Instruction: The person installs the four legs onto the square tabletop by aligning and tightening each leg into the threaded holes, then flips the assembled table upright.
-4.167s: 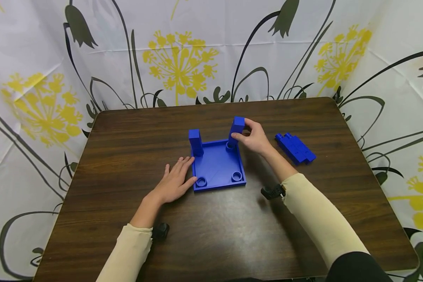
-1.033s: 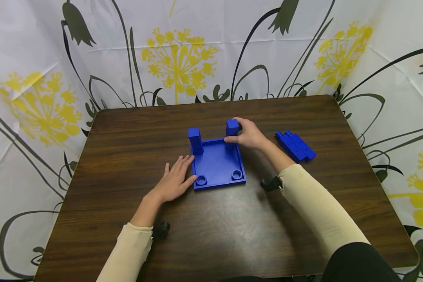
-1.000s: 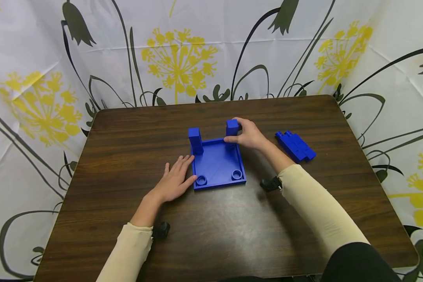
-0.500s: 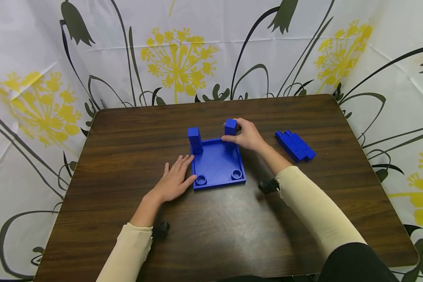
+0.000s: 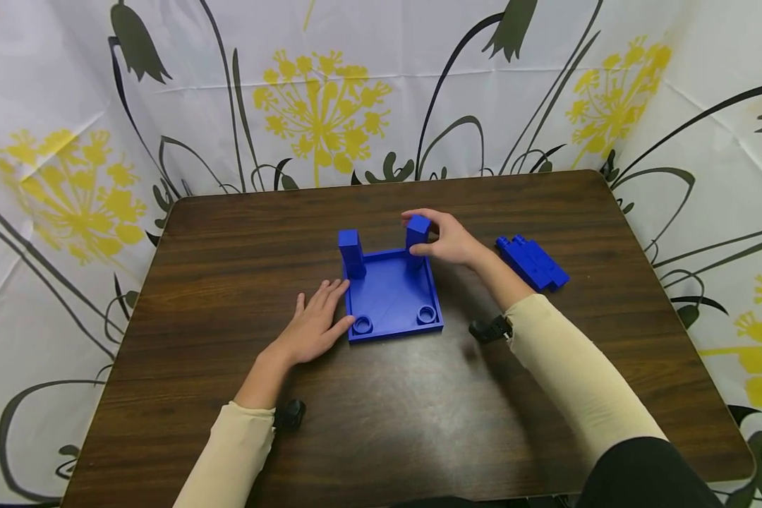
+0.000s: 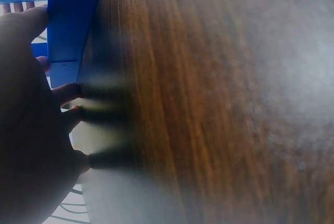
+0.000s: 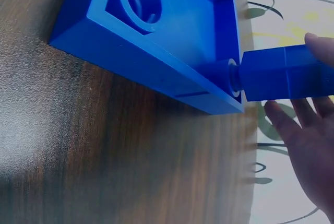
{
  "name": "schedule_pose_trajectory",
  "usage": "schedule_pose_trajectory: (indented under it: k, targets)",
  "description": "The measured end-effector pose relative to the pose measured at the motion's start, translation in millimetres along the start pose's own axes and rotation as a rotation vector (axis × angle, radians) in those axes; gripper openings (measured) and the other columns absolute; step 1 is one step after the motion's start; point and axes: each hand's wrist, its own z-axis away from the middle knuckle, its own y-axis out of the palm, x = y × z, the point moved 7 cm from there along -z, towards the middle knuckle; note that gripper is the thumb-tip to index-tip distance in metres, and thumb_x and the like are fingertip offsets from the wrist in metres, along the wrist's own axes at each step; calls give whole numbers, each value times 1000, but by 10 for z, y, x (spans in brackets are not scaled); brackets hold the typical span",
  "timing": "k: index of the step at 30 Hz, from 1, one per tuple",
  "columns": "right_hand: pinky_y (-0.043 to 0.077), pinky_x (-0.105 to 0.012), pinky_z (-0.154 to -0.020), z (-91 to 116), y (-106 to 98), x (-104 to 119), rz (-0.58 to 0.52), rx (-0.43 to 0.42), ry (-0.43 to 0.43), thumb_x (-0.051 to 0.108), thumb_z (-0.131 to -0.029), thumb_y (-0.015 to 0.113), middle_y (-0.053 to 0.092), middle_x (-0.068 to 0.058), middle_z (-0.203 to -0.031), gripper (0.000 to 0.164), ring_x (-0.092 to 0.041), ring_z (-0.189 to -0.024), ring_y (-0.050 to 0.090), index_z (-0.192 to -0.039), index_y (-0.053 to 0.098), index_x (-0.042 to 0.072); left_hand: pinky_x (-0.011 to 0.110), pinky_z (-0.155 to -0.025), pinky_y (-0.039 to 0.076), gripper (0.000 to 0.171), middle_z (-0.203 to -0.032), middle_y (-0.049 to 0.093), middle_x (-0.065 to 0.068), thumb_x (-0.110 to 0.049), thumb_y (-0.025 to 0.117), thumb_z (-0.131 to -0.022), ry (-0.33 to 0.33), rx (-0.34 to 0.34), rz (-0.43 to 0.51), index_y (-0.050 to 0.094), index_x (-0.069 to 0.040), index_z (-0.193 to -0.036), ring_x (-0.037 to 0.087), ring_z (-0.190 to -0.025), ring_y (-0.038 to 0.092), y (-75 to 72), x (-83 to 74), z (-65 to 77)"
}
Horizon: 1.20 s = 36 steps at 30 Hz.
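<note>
A square blue tray-like toy tabletop (image 5: 394, 300) lies on the table with a raised rim and round sockets in its corners. One square blue leg (image 5: 352, 254) stands upright in its far left corner. My right hand (image 5: 455, 243) holds a second blue leg (image 5: 418, 231) at the far right corner, thumb on the near side and fingers behind. In the right wrist view, that leg's peg meets the round socket (image 7: 233, 78), with a bit of peg showing. My left hand (image 5: 314, 329) lies with fingers spread, fingertips and thumb against the tabletop's left edge.
Two more blue legs (image 5: 533, 264) lie side by side on the brown wooden table (image 5: 241, 247), right of the tabletop. Both near corners hold bare round sockets, a left socket (image 5: 363, 325) and a right socket (image 5: 427, 315). A flower-patterned curtain (image 5: 330, 106) hangs behind.
The right-hand leg was tilted over its socket earlier and is now more upright. Since half a second ago it has turned, and my right fingers have shifted around it. My left hand has stayed put.
</note>
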Motion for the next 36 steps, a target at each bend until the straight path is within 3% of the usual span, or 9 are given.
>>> schedule_pose_trajectory:
  k: [6, 12, 19, 27, 36]
  targets:
    - [42, -42, -103, 6, 3, -15, -73, 45, -10, -3, -85, 72, 59, -20, -131, 57, -25, -123, 56, -138, 53, 5, 68, -109, 0, 68, -162, 16, 10, -48, 41, -103, -6, 9, -3, 14, -18, -159, 30, -149, 6, 6, 1, -5]
    - [43, -45, -101, -10, -1, -29, -60, 25, -13, 3, -82, 79, 63, -17, -126, 56, -27, -118, 59, -134, 56, 3, 68, -110, 0, 68, -162, 16, 10, -49, 40, -104, -8, 12, -2, 14, -19, -159, 30, -149, 6, 11, -5, -3]
    - [46, -46, -97, 6, -6, -21, 33, -56, 12, 9, -79, 83, 64, -16, -118, 52, -28, -111, 61, -125, 60, 1, 67, -110, 0, 68, -162, 16, 9, -50, 39, -103, -10, 13, -3, 13, -20, -159, 29, -149, 5, 23, 6, 6]
    - [48, -41, -86, 22, 5, -22, 178, -150, 58, 24, -77, 86, 67, -10, -104, 51, -26, -99, 61, -117, 61, 6, 68, -110, 0, 68, -162, 17, 10, -48, 40, -104, -10, 12, -4, 14, -19, -159, 30, -149, 6, 3, -2, 9]
    - [47, -39, -84, 23, 5, -51, 252, -265, 87, 32, -72, 89, 69, -8, -99, 53, -23, -96, 61, -112, 64, 9, 68, -110, 0, 69, -162, 16, 9, -52, 38, -103, -11, 18, 3, 13, -20, -159, 30, -149, 5, 9, 17, 8]
